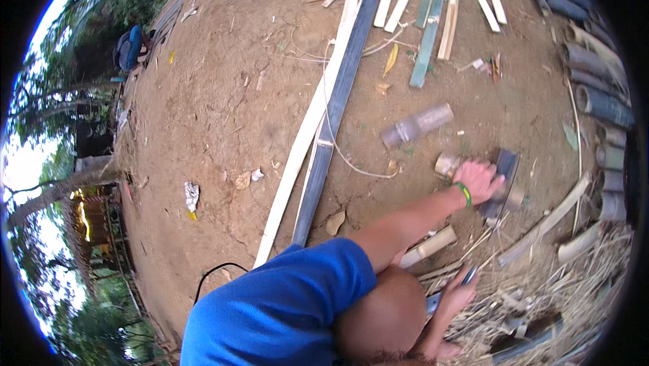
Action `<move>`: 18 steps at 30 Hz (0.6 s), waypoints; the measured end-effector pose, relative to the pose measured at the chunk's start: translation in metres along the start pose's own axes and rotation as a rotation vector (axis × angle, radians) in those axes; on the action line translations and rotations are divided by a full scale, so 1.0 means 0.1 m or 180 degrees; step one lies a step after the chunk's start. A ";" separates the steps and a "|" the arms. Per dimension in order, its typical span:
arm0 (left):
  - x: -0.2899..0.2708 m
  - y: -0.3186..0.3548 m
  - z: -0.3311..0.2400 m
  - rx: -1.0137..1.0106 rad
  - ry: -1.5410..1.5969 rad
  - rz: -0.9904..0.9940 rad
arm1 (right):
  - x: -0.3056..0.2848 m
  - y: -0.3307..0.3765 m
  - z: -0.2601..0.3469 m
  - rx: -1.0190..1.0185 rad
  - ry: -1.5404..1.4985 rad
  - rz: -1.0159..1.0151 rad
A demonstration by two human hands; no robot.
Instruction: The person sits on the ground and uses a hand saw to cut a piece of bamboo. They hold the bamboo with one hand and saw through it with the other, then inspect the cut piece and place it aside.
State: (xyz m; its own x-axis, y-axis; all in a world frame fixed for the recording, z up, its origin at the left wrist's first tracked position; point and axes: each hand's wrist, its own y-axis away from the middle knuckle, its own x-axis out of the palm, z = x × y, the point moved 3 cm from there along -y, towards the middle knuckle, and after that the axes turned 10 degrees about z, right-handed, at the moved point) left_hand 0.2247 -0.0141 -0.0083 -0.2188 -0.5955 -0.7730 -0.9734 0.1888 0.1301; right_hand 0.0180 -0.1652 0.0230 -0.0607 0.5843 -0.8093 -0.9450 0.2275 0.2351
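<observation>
Short bamboo tube (447, 164) on dirt (230, 95), long axis slanting upper left to lower right, dark flat piece (507, 162) across it. My left grip (477, 182) on top, can't tell how tight tbh. Right grip (459, 294) wrapped round slim thing (470, 274).

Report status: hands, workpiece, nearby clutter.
Left hand on short bamboo piece, grip blurred. Right hand around slim dark object. Dark bamboo strip close by left hand. Dry straw beside right.
</observation>
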 end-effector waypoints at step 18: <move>-0.04 0.00 0.01 0.0010 -0.0128 -0.0097 | -0.14 0.32 0.07 0.0343 -0.0362 0.0233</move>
State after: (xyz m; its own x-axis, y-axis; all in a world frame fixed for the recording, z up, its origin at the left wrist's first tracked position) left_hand 0.2258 -0.0108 -0.0060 -0.1861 -0.5690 -0.8010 -0.9793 0.1736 0.1042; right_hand -0.0096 -0.1610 0.0456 -0.0856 0.6853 -0.7232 -0.8991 0.2597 0.3525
